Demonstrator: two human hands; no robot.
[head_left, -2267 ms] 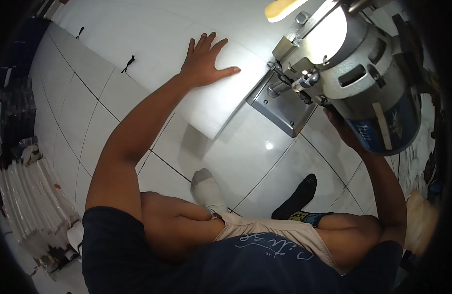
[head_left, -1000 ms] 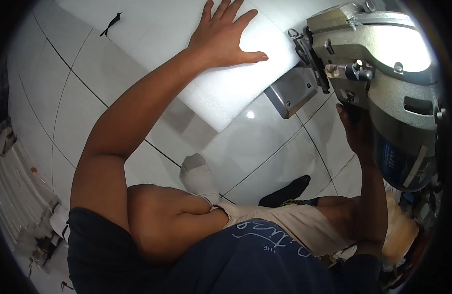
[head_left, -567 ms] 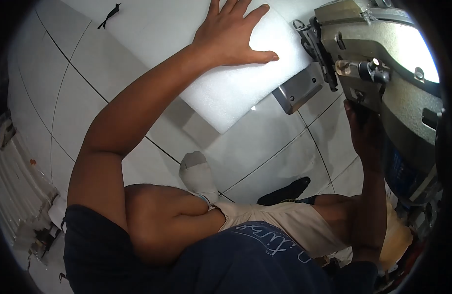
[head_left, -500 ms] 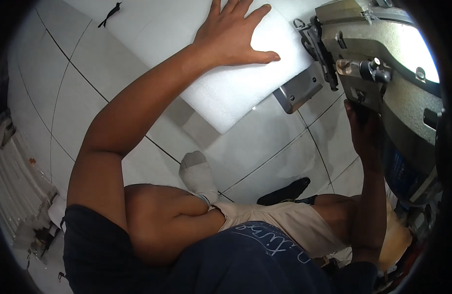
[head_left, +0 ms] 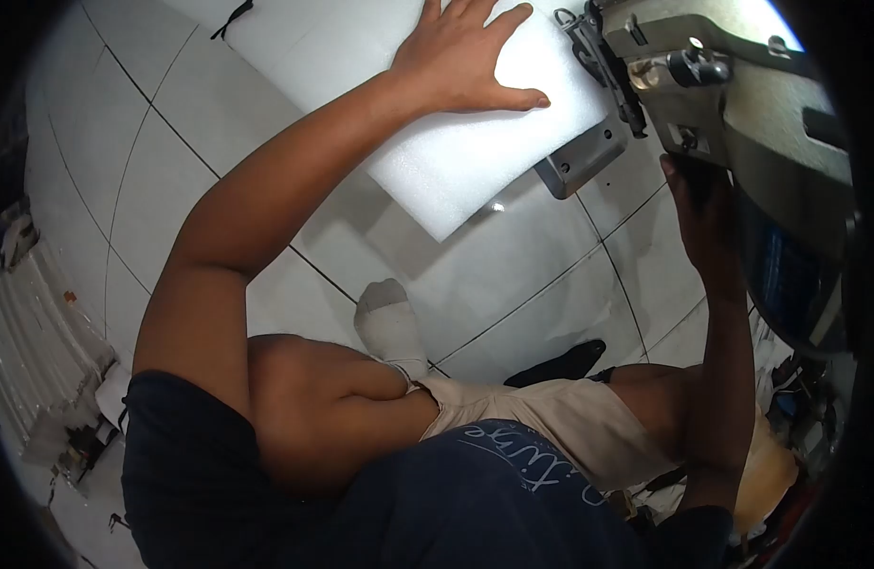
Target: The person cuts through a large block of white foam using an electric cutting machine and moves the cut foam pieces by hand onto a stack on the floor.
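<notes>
My left hand (head_left: 465,57) lies flat on a white foam sheet (head_left: 446,180), palm down with the fingers spread. The top of the hand runs to the upper edge of the view. To the right stands a grey metal machine (head_left: 778,104) with a curved housing and a small black knob. My right hand (head_left: 707,213) is at the lower side of this machine. One finger points up along its edge; the other fingers are in shadow or hidden, so their grip does not show. A grey metal plate (head_left: 584,161) with screws juts out from under the foam.
A black hinged metal bracket (head_left: 607,71) sits between foam and machine. Below is a tiled floor (head_left: 513,256), with my socked foot (head_left: 385,322) and a dark shoe-like shape (head_left: 560,363). Ribbed, plastic-wrapped material (head_left: 38,332) lies at left. A black tie (head_left: 231,19) is at the top.
The view has shifted, so the machine and foam appear slightly higher. My left hand stays spread on the foam, and my right hand stays by the machine's lower side.
</notes>
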